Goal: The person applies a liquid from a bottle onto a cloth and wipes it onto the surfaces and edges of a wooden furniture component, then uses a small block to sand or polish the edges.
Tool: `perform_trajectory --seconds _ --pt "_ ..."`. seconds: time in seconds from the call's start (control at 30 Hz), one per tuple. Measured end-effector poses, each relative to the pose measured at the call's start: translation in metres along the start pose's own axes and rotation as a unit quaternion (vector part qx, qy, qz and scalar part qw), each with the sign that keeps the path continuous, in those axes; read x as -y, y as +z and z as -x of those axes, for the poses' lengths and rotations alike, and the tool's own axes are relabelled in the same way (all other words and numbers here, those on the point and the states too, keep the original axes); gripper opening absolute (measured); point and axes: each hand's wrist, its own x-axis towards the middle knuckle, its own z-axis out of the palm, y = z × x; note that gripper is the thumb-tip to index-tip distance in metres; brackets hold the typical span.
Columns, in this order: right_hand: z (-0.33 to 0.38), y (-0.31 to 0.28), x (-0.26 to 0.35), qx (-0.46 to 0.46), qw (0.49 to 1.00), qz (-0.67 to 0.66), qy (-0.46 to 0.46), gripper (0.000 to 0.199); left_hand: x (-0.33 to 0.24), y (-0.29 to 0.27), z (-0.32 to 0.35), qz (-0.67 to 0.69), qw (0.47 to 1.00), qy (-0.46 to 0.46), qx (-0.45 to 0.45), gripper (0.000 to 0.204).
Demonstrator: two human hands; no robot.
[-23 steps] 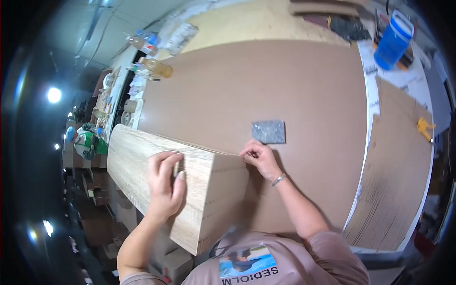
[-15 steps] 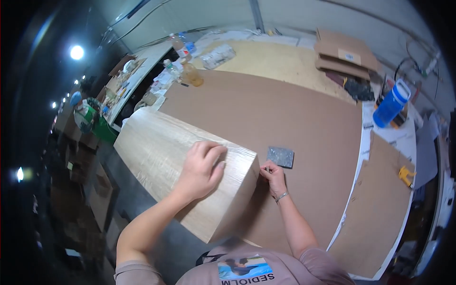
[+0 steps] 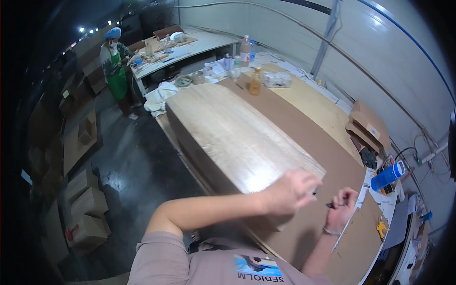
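A long, pale wood-grain box (image 3: 242,135) lies on the brown board, its top face up and its near end toward me. Over that end my left hand (image 3: 289,192) is raised, slightly blurred, with its fingers curled together. A small dark bit shows by its fingertips, too small to name. To the right, my right hand (image 3: 339,213) is closed around a thin dark stick-like object (image 3: 330,205), held above the board and apart from the box. A bracelet circles my right wrist.
Brown board (image 3: 335,161) covers the table. Along the far side stand an amber bottle (image 3: 255,81), other bottles and a plastic-wrapped pack (image 3: 277,80). A blue water bottle (image 3: 387,175), folded cardboard (image 3: 368,126) and a yellow tool (image 3: 381,229) sit right. A co-worker (image 3: 116,71) stands far left.
The view has swung left. My left hand has lifted from the box top toward its near end. My right hand has drawn away from the box's end, and the grey speckled pad no longer shows.
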Motion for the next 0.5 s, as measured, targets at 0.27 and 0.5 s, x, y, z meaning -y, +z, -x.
perform_trajectory --seconds 0.27,0.5 --pt "0.155 0.206 -0.140 0.222 0.970 0.093 0.038 0.044 -0.011 -0.130 0.156 0.192 0.950 -0.248 -0.016 0.032" --pt "0.191 0.277 -0.258 0.185 0.920 0.144 0.315 0.044 0.027 -0.230 0.262 0.321 0.828 -0.442 -0.131 0.008"
